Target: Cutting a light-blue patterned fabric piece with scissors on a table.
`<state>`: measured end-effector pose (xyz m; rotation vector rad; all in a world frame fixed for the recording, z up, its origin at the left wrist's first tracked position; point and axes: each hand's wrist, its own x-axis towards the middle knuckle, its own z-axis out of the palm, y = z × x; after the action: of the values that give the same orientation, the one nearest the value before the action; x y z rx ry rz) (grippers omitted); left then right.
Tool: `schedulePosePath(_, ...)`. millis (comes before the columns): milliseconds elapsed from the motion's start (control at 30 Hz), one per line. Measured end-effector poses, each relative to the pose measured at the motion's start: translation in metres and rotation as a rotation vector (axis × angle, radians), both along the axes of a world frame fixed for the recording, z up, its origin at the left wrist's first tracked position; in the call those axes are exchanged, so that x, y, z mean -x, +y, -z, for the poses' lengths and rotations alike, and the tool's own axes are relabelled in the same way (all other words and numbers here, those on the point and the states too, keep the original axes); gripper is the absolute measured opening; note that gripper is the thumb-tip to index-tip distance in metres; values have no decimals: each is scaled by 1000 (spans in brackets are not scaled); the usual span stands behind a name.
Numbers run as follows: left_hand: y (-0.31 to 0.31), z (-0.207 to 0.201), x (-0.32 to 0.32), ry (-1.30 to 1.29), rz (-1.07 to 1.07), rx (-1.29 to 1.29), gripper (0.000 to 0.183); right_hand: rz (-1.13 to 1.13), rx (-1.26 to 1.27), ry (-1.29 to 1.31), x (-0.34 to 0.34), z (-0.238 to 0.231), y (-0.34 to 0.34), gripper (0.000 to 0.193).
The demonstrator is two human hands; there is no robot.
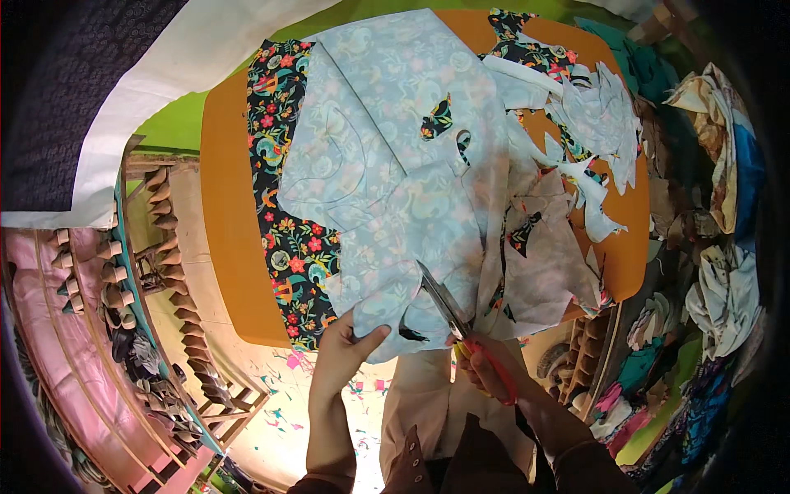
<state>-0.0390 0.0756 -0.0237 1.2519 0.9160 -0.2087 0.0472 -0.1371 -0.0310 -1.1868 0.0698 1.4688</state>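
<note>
A large printed cloth lies with its pale bluish back facing up, and drawn curved lines run across it. Along its left side shows the dark face with bright flowers. My left hand grips the near edge of the cloth, thumb on top. Closed around the red handles of a pair of scissors is my right hand. The blades point away from me and to the left, over the cloth near a cut hole. How far apart the blades are, I cannot tell.
Under the cloth is an orange table. Cut scraps are heaped at its far right. Shoe-shaped forms line a rack on the left. Piled fabrics stand on the right, and small scraps litter the floor.
</note>
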Motion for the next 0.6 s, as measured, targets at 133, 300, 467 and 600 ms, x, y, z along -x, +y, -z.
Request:
schedulePosePath(133,8,3,6,85,14,-138,32,-83,30,7,0,2,-8,66)
schedulePosePath(300,-12,-1,-9,46,35,-1044,38,-12,24,91,-3,3,-7,40)
schedulePosePath(467,-45,11,-27,-162,336,-1440,25,28,36,158,-2,1,-7,39)
schedulePosePath(600,-48,18,-42,-149,317,-1448,23,31,74,308,-8,-8,-6,55)
